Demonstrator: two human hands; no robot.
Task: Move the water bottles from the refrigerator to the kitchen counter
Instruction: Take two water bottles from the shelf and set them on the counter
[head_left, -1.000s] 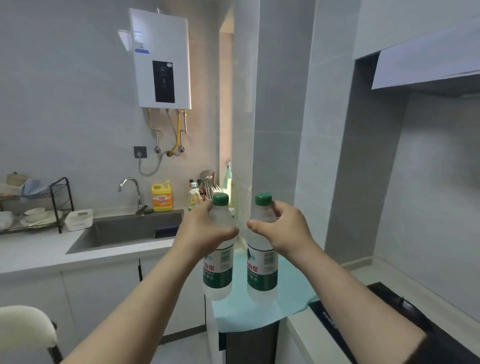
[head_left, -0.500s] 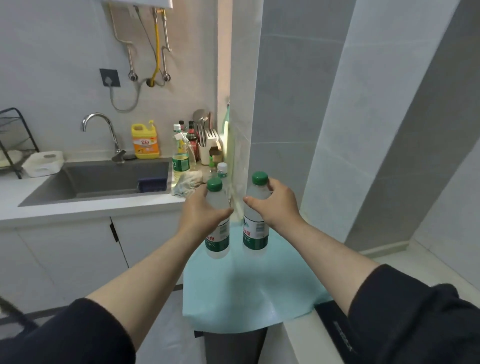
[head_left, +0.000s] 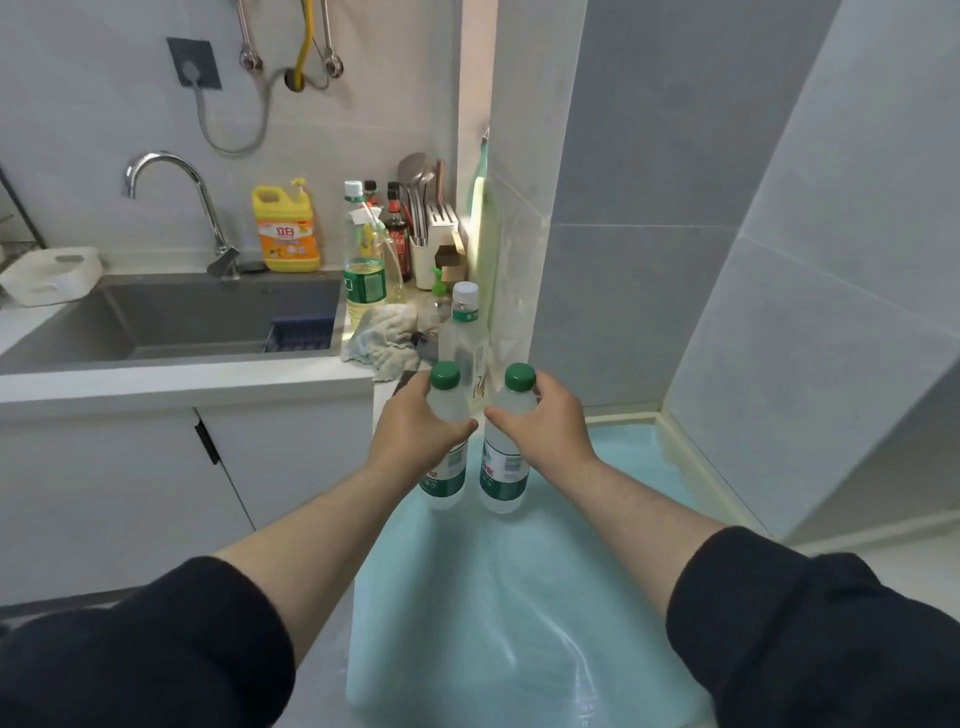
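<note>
Two clear water bottles with green caps and green labels stand upright side by side over the light blue mat (head_left: 519, 597) on the kitchen counter. My left hand (head_left: 415, 434) is wrapped around the shoulder of the left water bottle (head_left: 445, 475). My right hand (head_left: 540, 426) grips the shoulder of the right water bottle (head_left: 503, 478). Their bases sit at or just above the mat; I cannot tell whether they touch it. The refrigerator is out of view.
A third clear bottle with a white cap (head_left: 464, 338) stands just behind the two. A crumpled cloth (head_left: 384, 338), oil bottle (head_left: 364, 260), yellow detergent jug (head_left: 285, 231) and utensil holder (head_left: 434, 236) crowd the counter by the sink (head_left: 171, 322). Tiled walls (head_left: 649, 208) close in behind and right.
The camera has tilted down and moved closer to the counter. Both hands have carried the bottles lower, down to the blue mat.
</note>
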